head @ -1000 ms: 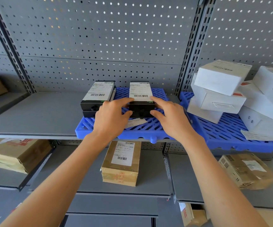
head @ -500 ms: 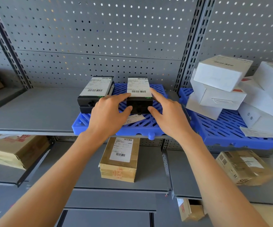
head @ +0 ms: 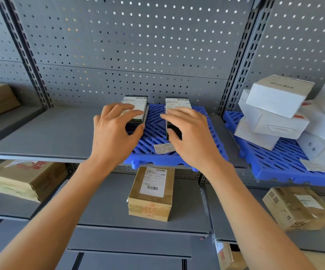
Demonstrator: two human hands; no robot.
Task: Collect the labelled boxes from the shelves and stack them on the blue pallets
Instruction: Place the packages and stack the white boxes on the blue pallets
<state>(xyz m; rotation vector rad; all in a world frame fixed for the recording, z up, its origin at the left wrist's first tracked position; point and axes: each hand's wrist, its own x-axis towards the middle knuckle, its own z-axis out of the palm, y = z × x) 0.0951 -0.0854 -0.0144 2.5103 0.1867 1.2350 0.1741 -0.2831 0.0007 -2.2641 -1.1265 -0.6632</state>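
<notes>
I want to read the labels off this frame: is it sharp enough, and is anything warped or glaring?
Head view: both hands, left hand and right hand, are motion-blurred, as are the white boxes at right. The shelf uprights bow from wide-angle distortion. The label on the left black box is washed out; its print is unreadable.

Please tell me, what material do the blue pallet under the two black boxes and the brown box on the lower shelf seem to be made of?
The blue slatted pallet looks like moulded plastic: uniform colour, slight sheen, rounded feet along its front edge. The brown rectangular box with a white label looks like matt corrugated cardboard, apparently sealed with tape; its folded edges suggest this.
</notes>
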